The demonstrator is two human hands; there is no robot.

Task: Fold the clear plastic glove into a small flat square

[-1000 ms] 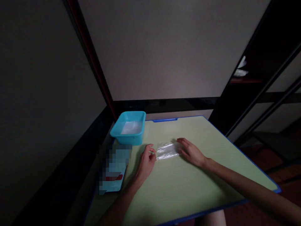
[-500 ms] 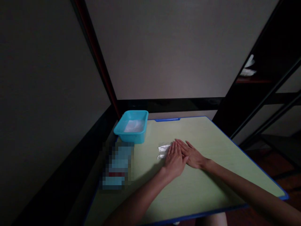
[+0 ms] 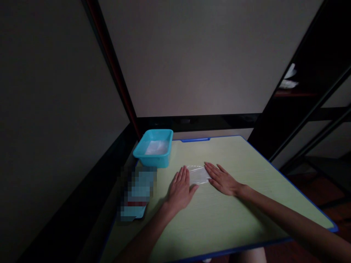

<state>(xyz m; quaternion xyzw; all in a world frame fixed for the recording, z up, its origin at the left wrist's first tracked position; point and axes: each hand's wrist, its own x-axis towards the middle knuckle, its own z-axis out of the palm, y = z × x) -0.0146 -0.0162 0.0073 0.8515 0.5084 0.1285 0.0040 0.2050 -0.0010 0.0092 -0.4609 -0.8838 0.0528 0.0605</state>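
A small clear plastic bag [image 3: 198,175] lies flat on the table between my two hands. My left hand [image 3: 181,188] rests palm down over its left end, fingers stretched forward and thumb apart. Over the right end lies my right hand [image 3: 222,179], also flat, with its fingers extended. The bag's middle shows between them, with faint creases along its upper edge. Both of its ends are partly covered by the hands.
On the table's back left corner stands a turquoise plastic basket [image 3: 154,160] with whitish, clear sheets inside. A pixelated light-blue object [image 3: 139,191] lies along the left edge. The pale table [image 3: 246,223] has a blue rim; a wall panel rises behind it.
My left hand has slid left, away from my right hand, across the plastic bag. More of the bag's middle now shows, smoother than before. My right hand has stayed nearly in place.
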